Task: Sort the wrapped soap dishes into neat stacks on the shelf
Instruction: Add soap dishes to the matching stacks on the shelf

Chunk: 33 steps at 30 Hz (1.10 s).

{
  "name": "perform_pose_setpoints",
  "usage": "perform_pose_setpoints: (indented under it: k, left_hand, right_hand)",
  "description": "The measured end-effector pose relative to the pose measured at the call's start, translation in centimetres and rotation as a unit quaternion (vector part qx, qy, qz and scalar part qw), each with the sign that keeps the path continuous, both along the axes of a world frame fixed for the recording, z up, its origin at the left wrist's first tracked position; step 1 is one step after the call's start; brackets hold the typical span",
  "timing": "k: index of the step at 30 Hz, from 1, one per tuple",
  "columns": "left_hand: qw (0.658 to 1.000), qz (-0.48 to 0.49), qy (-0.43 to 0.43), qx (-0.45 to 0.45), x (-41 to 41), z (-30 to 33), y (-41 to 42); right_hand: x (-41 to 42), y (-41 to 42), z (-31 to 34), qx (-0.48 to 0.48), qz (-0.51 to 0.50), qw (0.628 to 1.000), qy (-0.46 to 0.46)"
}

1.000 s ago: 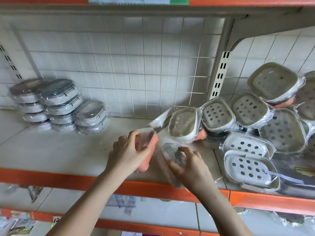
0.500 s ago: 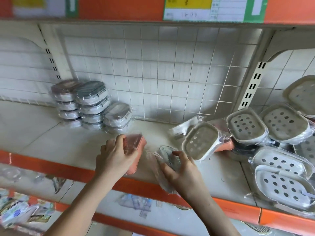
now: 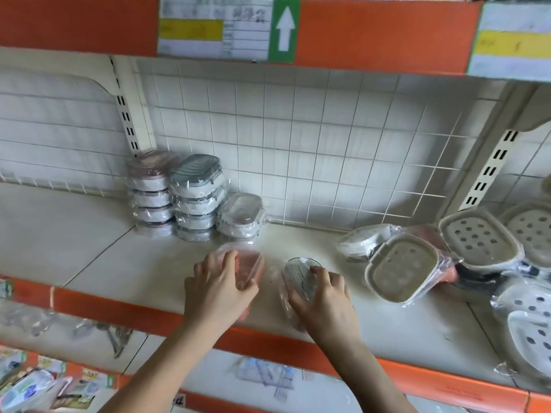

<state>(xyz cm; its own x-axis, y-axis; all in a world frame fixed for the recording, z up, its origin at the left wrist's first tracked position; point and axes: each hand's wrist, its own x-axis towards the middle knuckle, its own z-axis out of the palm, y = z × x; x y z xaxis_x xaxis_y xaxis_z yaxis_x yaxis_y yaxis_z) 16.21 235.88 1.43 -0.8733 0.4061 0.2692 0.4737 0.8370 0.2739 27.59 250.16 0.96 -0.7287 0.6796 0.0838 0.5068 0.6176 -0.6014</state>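
My left hand (image 3: 216, 289) grips a pink wrapped soap dish (image 3: 249, 262) low over the cream shelf (image 3: 98, 263) near its front edge. Just to its right, my right hand (image 3: 323, 298) holds a grey ribbed wrapped soap dish (image 3: 299, 274) in crinkled plastic. At the back left stand three neat stacks of wrapped soap dishes (image 3: 195, 201), the right one lower. A loose heap of beige perforated soap dishes (image 3: 401, 271) lies tilted at the right.
A white wire grid (image 3: 298, 150) backs the shelf. An orange rail (image 3: 119, 308) runs along its front edge, and an orange upper shelf rail with price labels (image 3: 214, 28) hangs overhead. A slotted upright (image 3: 489, 171) stands at the right. Packaged goods lie on the shelf below.
The view has swung left and down. Both hands moved left along the shelf front with their dishes, and the pink dish has gone from tilted on edge to lying flatter.
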Motion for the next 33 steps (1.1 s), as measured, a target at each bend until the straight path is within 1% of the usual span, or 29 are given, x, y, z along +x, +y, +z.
perform_pose_setpoints:
  k: [7,14,18,20,22,24,26,27,28,30,33]
  left_hand:
    - [0.999,-0.016,0.007,-0.027,-3.1,-1.0,-1.4]
    - [0.999,-0.032,0.015,-0.021,-5.1,-1.7,-2.7]
    - [0.998,-0.05,0.039,-0.021,-5.5,-2.3,-3.2]
    - [0.997,-0.063,0.038,-0.036,-5.6,-2.6,-3.4]
    - [0.996,-0.076,0.042,-0.036,-5.5,-2.4,-3.6]
    - [0.99,-0.117,0.084,0.011,-4.9,-2.0,-3.8]
    - [0.966,-0.189,0.148,0.096,-3.6,-1.7,-3.8]
    - [0.951,-0.226,0.164,0.131,-2.6,-1.5,-3.8]
    - [0.94,-0.26,0.162,0.151,-1.7,-1.5,-3.6]
    - [0.931,-0.308,0.129,0.149,-0.3,-1.8,-3.1]
    - [0.938,-0.318,0.094,0.1,0.6,-2.6,-1.9]
  right_hand:
    - [-2.8,-2.3,-0.3,-0.002,-0.05,0.999,0.019]
    - [-4.8,-4.3,-1.9,0.085,-0.102,0.991,-0.001]
    - [-5.3,-5.0,-3.0,0.124,-0.135,0.982,0.036]
    - [-5.3,-5.2,-3.3,0.13,-0.137,0.981,0.045]
    - [-5.2,-5.2,-3.2,0.102,-0.133,0.985,0.047]
    - [-4.8,-5.0,-3.1,0.04,-0.114,0.991,0.055]
    - [-4.1,-4.4,-2.8,-0.024,-0.091,0.992,0.083]
    - [-3.6,-4.0,-2.7,-0.048,-0.083,0.991,0.097]
    - [-3.3,-3.7,-2.7,-0.067,-0.081,0.989,0.109]
    - [-2.6,-3.1,-2.8,-0.104,-0.084,0.983,0.129]
    - [-1.8,-2.2,-2.7,-0.157,-0.048,0.979,0.124]
